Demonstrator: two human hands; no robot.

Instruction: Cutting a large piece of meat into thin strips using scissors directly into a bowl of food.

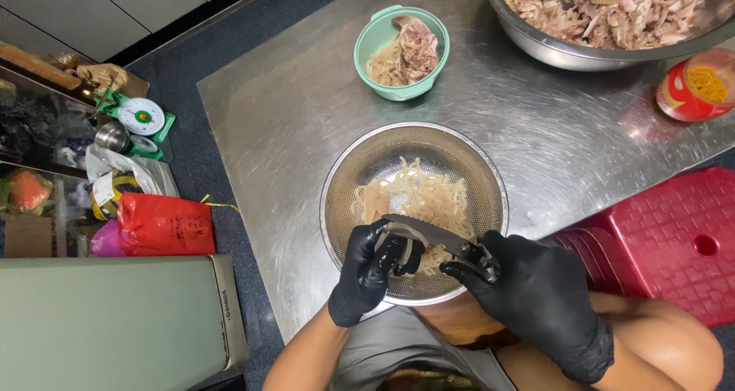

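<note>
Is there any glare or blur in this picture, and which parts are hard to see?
Head view: soft glare spreads across the steel table; the colander and both gloved hands, left hand and right hand, look sharp; the shelf clutter at the left edge is dim.

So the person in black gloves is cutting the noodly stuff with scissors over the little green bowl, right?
Not quite. The head view shows both gloved hands, left hand and right hand, working the scissors over the big metal colander with the pale strips in it. The little green bowl sits farther back on the steel table, untouched.
</note>
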